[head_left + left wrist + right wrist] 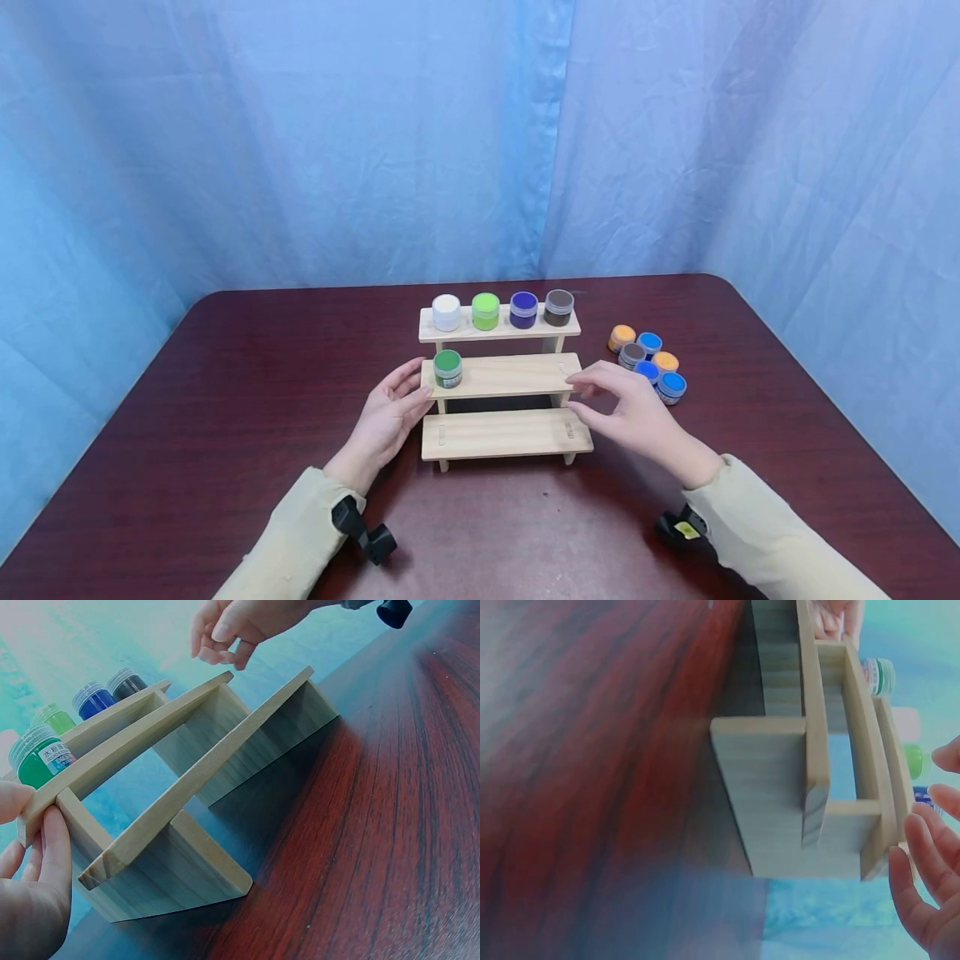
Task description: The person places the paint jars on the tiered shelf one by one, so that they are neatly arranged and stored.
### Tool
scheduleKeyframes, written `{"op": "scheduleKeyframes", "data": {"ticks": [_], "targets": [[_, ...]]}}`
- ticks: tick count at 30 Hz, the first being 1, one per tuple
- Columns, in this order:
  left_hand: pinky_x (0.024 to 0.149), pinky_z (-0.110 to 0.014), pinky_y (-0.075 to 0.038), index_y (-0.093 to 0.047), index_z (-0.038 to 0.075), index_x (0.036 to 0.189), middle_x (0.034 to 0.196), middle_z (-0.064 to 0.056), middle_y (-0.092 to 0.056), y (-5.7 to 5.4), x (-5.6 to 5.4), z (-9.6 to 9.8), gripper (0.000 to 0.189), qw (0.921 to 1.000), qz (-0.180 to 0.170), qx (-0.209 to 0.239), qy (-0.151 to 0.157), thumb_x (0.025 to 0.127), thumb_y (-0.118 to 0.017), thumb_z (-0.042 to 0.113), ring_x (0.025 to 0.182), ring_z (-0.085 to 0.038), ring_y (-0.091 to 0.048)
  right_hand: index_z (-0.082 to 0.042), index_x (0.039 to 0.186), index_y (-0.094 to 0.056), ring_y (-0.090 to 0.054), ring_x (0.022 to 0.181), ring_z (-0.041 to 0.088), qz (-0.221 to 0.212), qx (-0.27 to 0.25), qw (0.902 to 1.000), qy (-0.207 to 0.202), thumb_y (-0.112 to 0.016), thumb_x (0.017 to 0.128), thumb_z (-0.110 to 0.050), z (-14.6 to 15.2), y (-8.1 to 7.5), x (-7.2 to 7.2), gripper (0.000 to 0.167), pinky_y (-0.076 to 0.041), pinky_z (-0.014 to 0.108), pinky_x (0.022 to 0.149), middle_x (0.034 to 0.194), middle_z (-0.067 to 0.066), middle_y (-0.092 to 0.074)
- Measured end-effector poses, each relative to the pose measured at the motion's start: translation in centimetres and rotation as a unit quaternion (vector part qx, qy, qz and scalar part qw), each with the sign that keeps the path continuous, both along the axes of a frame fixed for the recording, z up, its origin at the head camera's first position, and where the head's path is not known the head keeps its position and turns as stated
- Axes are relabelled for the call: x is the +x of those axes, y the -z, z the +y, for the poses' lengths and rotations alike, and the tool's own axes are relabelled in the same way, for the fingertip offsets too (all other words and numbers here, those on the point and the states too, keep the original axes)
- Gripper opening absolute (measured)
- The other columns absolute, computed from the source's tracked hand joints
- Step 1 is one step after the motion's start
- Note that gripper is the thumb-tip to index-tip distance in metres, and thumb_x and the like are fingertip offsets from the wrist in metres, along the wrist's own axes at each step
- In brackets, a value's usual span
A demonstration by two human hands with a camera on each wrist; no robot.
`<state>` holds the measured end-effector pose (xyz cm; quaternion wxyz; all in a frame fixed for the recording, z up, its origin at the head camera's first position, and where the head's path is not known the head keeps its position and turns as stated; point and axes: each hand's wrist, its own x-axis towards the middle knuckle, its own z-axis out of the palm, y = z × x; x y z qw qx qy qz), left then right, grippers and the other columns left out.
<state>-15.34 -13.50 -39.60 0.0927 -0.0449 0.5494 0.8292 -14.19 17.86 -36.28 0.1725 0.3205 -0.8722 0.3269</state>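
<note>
A three-tier wooden display stand [507, 433] stands on the table. My left hand [388, 417] grips the left end of its middle shelf, thumb at the top edge and fingers below, as the left wrist view shows. Close to that thumb a green paint jar [447, 369] sits on the middle shelf. At the shelf's other end is my right hand [626, 408], its fingers loosely bent with nothing between them. Along the top shelf stand a white jar [446, 313], a light green jar [485, 312], a dark blue jar [523, 310] and a dark brown jar [558, 308].
Right of the stand, several more paint jars cluster on the dark red table [247, 400], among them an orange jar [621, 337] and a blue jar [671, 387]. Light blue curtains [360, 150] hang behind the table and along its sides.
</note>
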Motion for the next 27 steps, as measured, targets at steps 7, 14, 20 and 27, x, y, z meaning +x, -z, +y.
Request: {"op": "scheduleKeyframes", "data": {"ticks": [7, 14, 20, 27], "targets": [[0.078, -0.014, -0.052, -0.028, -0.002, 0.145, 0.103, 0.000, -0.051, 0.0, 0.0, 0.0, 0.057, 1.0000, -0.001, 0.002, -0.001, 0.092, -0.044, -0.013, 0.084, -0.002, -0.060, -0.010, 0.104, -0.068, -0.060, 0.076, 0.010, -0.024, 0.026, 0.9981, 0.051, -0.080, 0.072, -0.006, 1.9, 0.4, 0.3, 0.034, -0.056, 0.022, 0.073, 0.090, 0.000, -0.066], [0.078, -0.014, -0.052, -0.028, -0.002, 0.145, 0.102, 0.000, -0.051, 0.0, 0.1, 0.0, 0.056, 1.0000, 0.001, 0.002, 0.000, 0.092, -0.044, -0.013, 0.084, -0.002, -0.060, -0.009, 0.102, -0.068, -0.061, 0.074, 0.012, -0.008, 0.016, 0.9965, 0.082, -0.078, 0.072, -0.004, 4.1, 0.7, 0.2, 0.032, -0.051, 0.016, 0.067, 0.089, 0.000, -0.065], [0.077, -0.013, -0.052, -0.028, -0.002, 0.145, 0.102, 0.001, -0.052, 0.0, 0.1, 0.0, 0.056, 1.0000, 0.000, -0.002, -0.001, 0.092, -0.044, -0.012, 0.084, -0.002, -0.060, -0.005, 0.108, -0.067, -0.060, 0.084, 0.020, -0.017, 0.040, 0.9912, 0.125, -0.078, 0.074, -0.004, 6.3, 0.7, 0.0, 0.036, -0.058, 0.039, 0.068, 0.101, 0.007, -0.061], [0.077, -0.013, -0.052, -0.028, -0.002, 0.145, 0.101, 0.002, -0.052, -0.1, 0.1, 0.1, 0.056, 1.0000, -0.004, 0.002, -0.004, 0.092, -0.044, -0.012, 0.083, -0.002, -0.060, -0.001, 0.114, -0.063, -0.060, 0.091, 0.029, -0.059, 0.045, 0.9850, 0.156, -0.076, 0.078, -0.008, 8.4, 0.7, -0.4, 0.039, -0.055, 0.051, 0.074, 0.108, 0.013, -0.057]]}}
